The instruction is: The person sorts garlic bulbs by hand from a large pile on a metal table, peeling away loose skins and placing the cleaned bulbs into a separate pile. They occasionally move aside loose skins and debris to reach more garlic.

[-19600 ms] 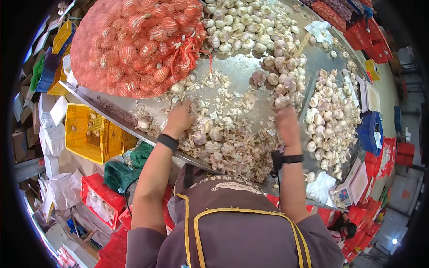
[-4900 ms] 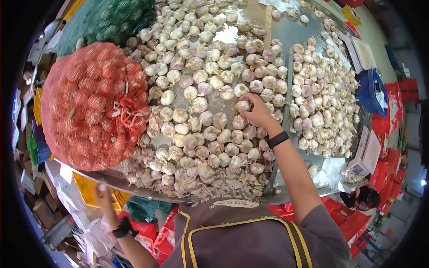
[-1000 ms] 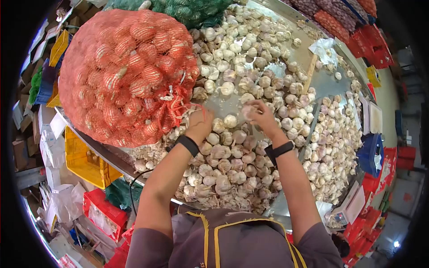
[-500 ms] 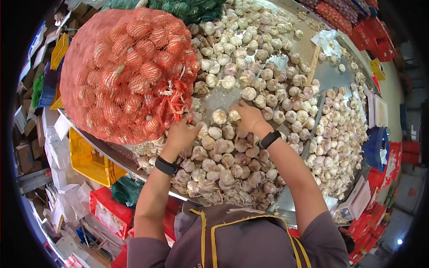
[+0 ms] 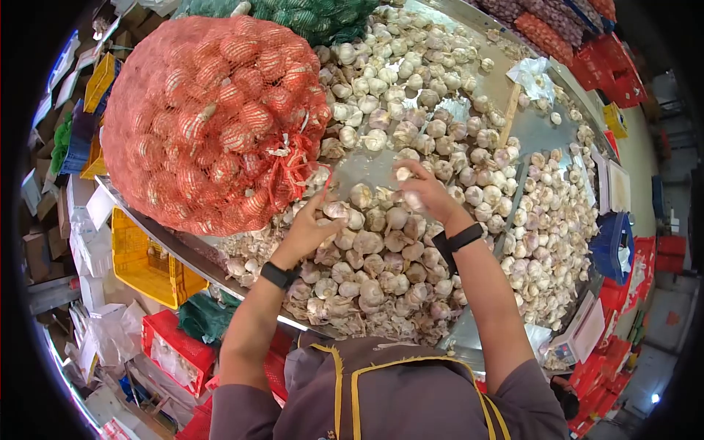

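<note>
My right hand [image 5: 433, 194] is curled over the pile with whitish garlic bulbs [image 5: 413, 200] at its fingers, slightly smeared by motion. To its left, my left hand [image 5: 306, 233] has thumb and forefinger spread apart, beside the tied neck of a red mesh sack [image 5: 213, 125] full of garlic. A pale bulb lies near that thumb; I cannot make out whether they touch. Loose garlic [image 5: 369, 242] is heaped below and between both hands, with dry skins at the near edge. A bare patch of metal tabletop [image 5: 363, 170] shows just beyond the hands.
A green mesh sack [image 5: 315, 18] stands behind the red one. On the right, a metal divider [image 5: 517, 194] separates another garlic heap [image 5: 554, 220]. A wooden strip [image 5: 511, 114] lies farther back. Yellow crate [image 5: 154, 257], red crate [image 5: 180, 348] and blue bin [image 5: 614, 246] flank the table.
My right hand has lifted and shifted right, bringing garlic bulbs with it. My left hand has moved slightly right and nearer me, away from the sack's knot, its fingers wider apart.
</note>
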### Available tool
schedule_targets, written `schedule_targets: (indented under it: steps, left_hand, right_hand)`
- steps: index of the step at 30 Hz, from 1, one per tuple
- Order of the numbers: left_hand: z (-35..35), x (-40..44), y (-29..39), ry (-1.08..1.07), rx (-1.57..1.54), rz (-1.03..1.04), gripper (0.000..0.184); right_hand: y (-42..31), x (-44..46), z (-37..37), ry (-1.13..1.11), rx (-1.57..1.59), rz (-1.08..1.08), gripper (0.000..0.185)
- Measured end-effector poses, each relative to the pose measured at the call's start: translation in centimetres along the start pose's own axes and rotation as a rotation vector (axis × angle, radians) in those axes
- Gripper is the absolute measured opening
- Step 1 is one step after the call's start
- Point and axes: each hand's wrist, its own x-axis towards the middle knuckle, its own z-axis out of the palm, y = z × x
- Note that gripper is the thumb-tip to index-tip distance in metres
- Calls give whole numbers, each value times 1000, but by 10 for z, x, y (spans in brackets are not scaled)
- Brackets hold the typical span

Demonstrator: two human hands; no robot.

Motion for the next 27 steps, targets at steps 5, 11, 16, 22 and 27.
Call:
schedule_targets:
  steps: [5,11,16,22,27]
  left_hand:
    - [-14,-35,16,-21,-1452,-461,31]
    - [-7,-39,25,92,-1409,-555,33]
    - [-14,-37,28,154,-1205,-552,28]
    - [-8,-33,35,322,-836,-375,25]
    - [22,-22,120,4,-368,104,29]
  right_hand:
    - [35,56,23,89,-1368,-249,44]
    - [36,65,71,173,-1823,35,62]
    - [35,50,65,205,-1842,115,63]
    - [48,28,6,178,-341,-82,61]
    - [60,-69,47,-159,741,11,56]
